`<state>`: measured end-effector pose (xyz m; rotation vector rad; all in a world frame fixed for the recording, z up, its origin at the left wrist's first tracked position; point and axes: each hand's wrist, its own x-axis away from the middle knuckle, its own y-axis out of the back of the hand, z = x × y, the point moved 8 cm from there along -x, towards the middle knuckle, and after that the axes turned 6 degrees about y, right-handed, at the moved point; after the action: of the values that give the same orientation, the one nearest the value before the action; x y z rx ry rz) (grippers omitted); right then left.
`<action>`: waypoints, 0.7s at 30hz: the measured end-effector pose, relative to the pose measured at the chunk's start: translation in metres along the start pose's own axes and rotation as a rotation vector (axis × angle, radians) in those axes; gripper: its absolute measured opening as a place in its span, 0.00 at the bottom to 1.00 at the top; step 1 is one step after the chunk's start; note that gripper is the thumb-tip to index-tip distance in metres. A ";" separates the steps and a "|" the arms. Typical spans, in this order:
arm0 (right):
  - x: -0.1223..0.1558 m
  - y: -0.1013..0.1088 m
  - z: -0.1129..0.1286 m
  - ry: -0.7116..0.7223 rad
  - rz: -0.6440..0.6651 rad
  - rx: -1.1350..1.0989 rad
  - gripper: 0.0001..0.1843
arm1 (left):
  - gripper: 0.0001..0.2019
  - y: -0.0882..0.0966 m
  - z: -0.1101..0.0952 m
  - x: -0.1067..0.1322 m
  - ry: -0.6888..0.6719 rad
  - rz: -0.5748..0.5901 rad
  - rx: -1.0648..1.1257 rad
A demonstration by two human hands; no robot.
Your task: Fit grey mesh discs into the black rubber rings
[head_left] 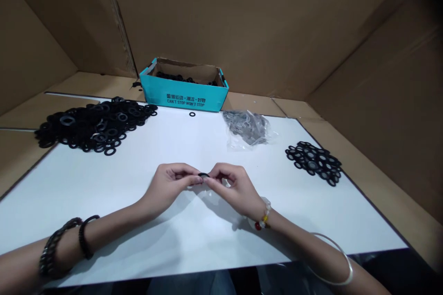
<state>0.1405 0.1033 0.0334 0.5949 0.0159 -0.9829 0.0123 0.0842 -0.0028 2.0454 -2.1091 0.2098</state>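
Observation:
Between both thumbs and forefingers I pinch a small black rubber ring [203, 174], with something pale showing inside it. My left hand [175, 182] is closed on its left side and my right hand [231, 186] on its right side, low above the white board [138, 244]. Fingertips cover much of the ring. A heap of loose black rings [100, 124] spreads at the left. At the right lies a smaller pile of black rings with grey centres [313, 162]. A clear plastic bag of grey pieces [247, 126] rests beyond my right hand.
Behind the board stands a turquoise cardboard box [183, 94] with black rings inside. One single black ring [192, 114] lies in front of it. Cardboard walls [242, 23] enclose the back and both sides of the table.

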 end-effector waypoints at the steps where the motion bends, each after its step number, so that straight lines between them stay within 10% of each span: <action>1: 0.000 -0.001 -0.002 -0.013 0.001 -0.024 0.11 | 0.07 -0.002 0.000 -0.001 0.005 0.016 0.023; 21: 0.009 -0.011 0.008 0.191 -0.044 0.142 0.08 | 0.06 -0.019 0.008 0.001 -0.049 0.185 -0.242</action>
<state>0.1351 0.0880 0.0328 0.8202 0.1302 -0.9720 0.0306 0.0806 -0.0111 1.7379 -2.2301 -0.0672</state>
